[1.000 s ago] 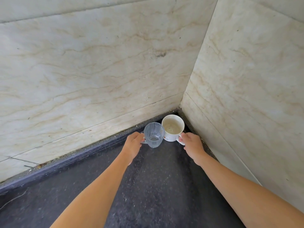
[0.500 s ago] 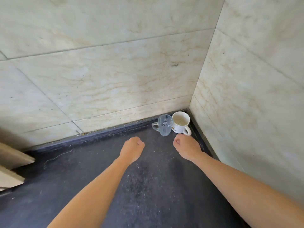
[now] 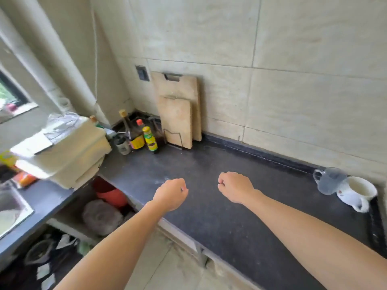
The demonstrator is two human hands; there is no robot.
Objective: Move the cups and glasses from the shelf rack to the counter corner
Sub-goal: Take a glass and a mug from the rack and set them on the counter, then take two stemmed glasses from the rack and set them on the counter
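Note:
A clear ribbed glass mug (image 3: 329, 181) and a white ceramic cup (image 3: 356, 192) stand side by side, touching, in the right corner of the dark counter (image 3: 219, 206). My left hand (image 3: 170, 193) and my right hand (image 3: 235, 186) hover over the middle of the counter, both loosely fisted and holding nothing. They are well to the left of the two cups. The shelf rack is not clearly in view.
Two wooden cutting boards (image 3: 178, 109) lean on the back wall. Sauce bottles (image 3: 149, 139) stand in the far left corner beside a cream box-like appliance (image 3: 62, 151). A sink (image 3: 10, 208) sits at the left edge. Open storage below the counter holds an orange bowl (image 3: 113, 195).
Both hands let go of the cups and drew back from the corner. My view swung left, so the cups now sit at the far right.

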